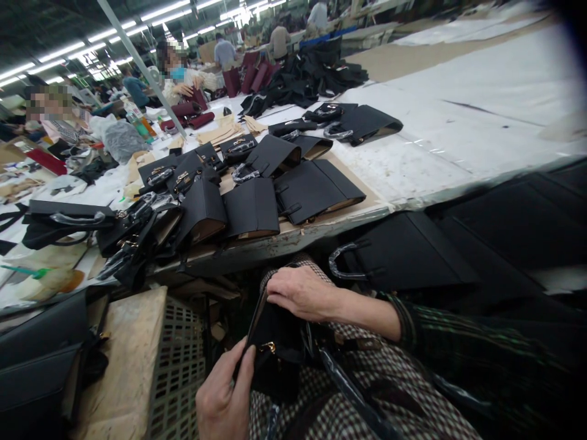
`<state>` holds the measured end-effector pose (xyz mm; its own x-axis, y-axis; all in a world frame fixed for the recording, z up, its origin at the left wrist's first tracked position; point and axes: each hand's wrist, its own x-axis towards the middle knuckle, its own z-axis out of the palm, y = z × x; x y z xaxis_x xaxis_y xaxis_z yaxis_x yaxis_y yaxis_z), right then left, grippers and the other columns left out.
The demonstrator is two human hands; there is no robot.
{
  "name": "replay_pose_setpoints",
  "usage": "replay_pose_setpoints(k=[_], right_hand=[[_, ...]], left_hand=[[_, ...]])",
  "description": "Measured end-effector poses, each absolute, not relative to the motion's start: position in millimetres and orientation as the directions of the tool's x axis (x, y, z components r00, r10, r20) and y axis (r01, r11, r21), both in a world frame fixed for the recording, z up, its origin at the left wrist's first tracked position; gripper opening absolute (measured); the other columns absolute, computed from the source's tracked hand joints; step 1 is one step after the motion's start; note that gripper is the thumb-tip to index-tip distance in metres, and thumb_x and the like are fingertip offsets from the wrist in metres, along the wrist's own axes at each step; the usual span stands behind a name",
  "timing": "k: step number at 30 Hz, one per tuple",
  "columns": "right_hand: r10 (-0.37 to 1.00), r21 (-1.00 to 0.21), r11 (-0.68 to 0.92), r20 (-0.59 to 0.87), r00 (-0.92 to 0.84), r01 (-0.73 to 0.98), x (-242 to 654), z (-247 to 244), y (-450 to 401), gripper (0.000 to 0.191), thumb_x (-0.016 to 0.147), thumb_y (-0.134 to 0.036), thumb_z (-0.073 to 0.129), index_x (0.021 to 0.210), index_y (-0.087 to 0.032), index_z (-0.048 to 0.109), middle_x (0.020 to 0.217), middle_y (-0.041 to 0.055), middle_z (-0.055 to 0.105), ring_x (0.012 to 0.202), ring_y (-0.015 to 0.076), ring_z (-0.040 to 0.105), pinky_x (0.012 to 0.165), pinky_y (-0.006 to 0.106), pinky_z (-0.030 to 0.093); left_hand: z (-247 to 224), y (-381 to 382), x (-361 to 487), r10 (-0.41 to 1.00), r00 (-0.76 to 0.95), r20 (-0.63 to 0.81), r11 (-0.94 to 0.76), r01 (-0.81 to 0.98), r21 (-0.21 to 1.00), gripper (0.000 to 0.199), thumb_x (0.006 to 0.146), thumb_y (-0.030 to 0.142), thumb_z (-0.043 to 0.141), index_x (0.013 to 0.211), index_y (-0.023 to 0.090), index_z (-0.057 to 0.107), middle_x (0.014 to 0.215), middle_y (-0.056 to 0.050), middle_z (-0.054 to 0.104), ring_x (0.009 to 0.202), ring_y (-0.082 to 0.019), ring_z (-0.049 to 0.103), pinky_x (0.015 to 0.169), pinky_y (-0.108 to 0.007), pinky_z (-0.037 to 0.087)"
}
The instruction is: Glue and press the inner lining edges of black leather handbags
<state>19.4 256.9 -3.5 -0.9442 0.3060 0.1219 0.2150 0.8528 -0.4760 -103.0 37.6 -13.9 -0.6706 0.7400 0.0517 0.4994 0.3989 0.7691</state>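
Observation:
A black handbag [279, 339] with a gold clasp and a plastic-wrapped handle rests on my lap, over a checked apron. My left hand [227, 388] pinches its edge low on the left, thumb on the near side. Higher up the same edge, my right hand [302, 292] is closed on it with the fingers curled. The edge runs stretched between the two hands. Part of the bag's body falls in dark shadow, and the fingertips of my right hand are partly hidden.
In front of me stands a white worktable [380, 183] covered with several black bags [316, 189]. A plastic crate [178, 348] topped with a board is at my left. More black bags [408, 250] lie at my right. Co-workers sit beyond the table, near maroon pieces [247, 76].

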Motion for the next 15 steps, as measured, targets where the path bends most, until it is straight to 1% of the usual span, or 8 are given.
replay_pose_setpoints(k=[2, 3, 6, 7, 8, 9, 12, 15], right_hand=[[0.313, -0.484, 0.849, 0.140, -0.939, 0.211, 19.2, -2.7, 257.9, 0.018, 0.096, -0.033, 0.054, 0.091, -0.020, 0.066, 0.095, 0.0039, 0.064, 0.092, 0.0178, 0.055, 0.070, 0.029, 0.041], [0.317, -0.495, 0.845, 0.158, -0.935, 0.202, 19.2, -2.0, 258.5, 0.019, 0.095, -0.033, 0.056, 0.088, -0.020, 0.066, 0.100, 0.0045, 0.063, 0.096, 0.0181, 0.054, 0.073, 0.029, 0.042], [0.308, -0.520, 0.841, 0.236, -0.922, 0.148, 19.0, 0.0, 259.5, 0.018, 0.093, -0.032, 0.061, 0.082, -0.018, 0.067, 0.125, 0.0070, 0.058, 0.116, 0.0209, 0.048, 0.088, 0.033, 0.042], [0.293, -0.523, 0.843, 0.255, -0.922, 0.123, 18.7, 0.4, 259.7, 0.017, 0.093, -0.030, 0.061, 0.082, -0.018, 0.067, 0.130, 0.0068, 0.057, 0.121, 0.0217, 0.046, 0.094, 0.036, 0.039], [0.276, -0.528, 0.843, 0.264, -0.924, 0.101, 18.3, 0.5, 259.9, 0.017, 0.093, -0.029, 0.060, 0.083, -0.018, 0.066, 0.130, 0.0062, 0.059, 0.123, 0.0216, 0.046, 0.097, 0.037, 0.036], [0.262, -0.536, 0.840, 0.264, -0.928, 0.085, 17.8, 0.4, 260.2, 0.016, 0.094, -0.028, 0.060, 0.083, -0.018, 0.066, 0.125, 0.0055, 0.063, 0.121, 0.0208, 0.049, 0.098, 0.039, 0.034], [0.249, -0.570, 0.819, 0.245, -0.937, 0.069, 16.2, -1.6, 261.6, 0.016, 0.094, -0.029, 0.061, 0.084, -0.018, 0.065, 0.098, 0.0016, 0.071, 0.100, 0.0165, 0.059, 0.096, 0.039, 0.030], [0.252, -0.583, 0.810, 0.245, -0.936, 0.066, 15.5, -4.5, 263.2, 0.017, 0.093, -0.031, 0.063, 0.083, -0.018, 0.066, 0.089, 0.0001, 0.071, 0.091, 0.0150, 0.060, 0.096, 0.038, 0.027]], left_hand=[[-15.7, 38.2, -103.1, 0.722, -0.692, -0.015, 0.417, 0.418, 0.807, 0.030, 0.082, 0.048, 0.066, 0.097, 0.025, 0.077, 0.096, -0.002, 0.077, 0.093, -0.023, 0.071, 0.087, -0.028, 0.053], [-17.1, 38.3, -103.8, 0.711, -0.702, -0.043, 0.425, 0.380, 0.821, 0.031, 0.081, 0.050, 0.067, 0.094, 0.024, 0.077, 0.094, -0.002, 0.077, 0.092, -0.023, 0.071, 0.086, -0.028, 0.054], [-21.9, 37.9, -106.4, 0.680, -0.728, -0.090, 0.447, 0.314, 0.837, 0.036, 0.076, 0.053, 0.070, 0.090, 0.021, 0.078, 0.092, -0.004, 0.078, 0.091, -0.025, 0.071, 0.086, -0.030, 0.055], [-23.1, 37.6, -107.0, 0.672, -0.734, -0.097, 0.455, 0.306, 0.836, 0.038, 0.075, 0.054, 0.070, 0.089, 0.020, 0.078, 0.092, -0.005, 0.078, 0.092, -0.026, 0.071, 0.086, -0.031, 0.055], [-23.9, 37.3, -107.5, 0.664, -0.740, -0.103, 0.465, 0.300, 0.833, 0.040, 0.074, 0.055, 0.071, 0.089, 0.019, 0.078, 0.091, -0.005, 0.078, 0.092, -0.027, 0.071, 0.085, -0.032, 0.056], [-24.3, 36.8, -107.8, 0.658, -0.745, -0.110, 0.474, 0.296, 0.829, 0.041, 0.074, 0.056, 0.070, 0.089, 0.019, 0.078, 0.091, -0.006, 0.078, 0.092, -0.027, 0.071, 0.085, -0.032, 0.056], [-24.2, 35.0, -108.4, 0.646, -0.754, -0.116, 0.486, 0.290, 0.824, 0.044, 0.073, 0.058, 0.070, 0.089, 0.018, 0.078, 0.092, -0.006, 0.078, 0.092, -0.027, 0.071, 0.083, -0.032, 0.057], [-23.5, 34.2, -109.2, 0.633, -0.766, -0.110, 0.489, 0.285, 0.824, 0.046, 0.073, 0.060, 0.069, 0.088, 0.018, 0.078, 0.094, -0.006, 0.078, 0.093, -0.028, 0.071, 0.083, -0.033, 0.058]])
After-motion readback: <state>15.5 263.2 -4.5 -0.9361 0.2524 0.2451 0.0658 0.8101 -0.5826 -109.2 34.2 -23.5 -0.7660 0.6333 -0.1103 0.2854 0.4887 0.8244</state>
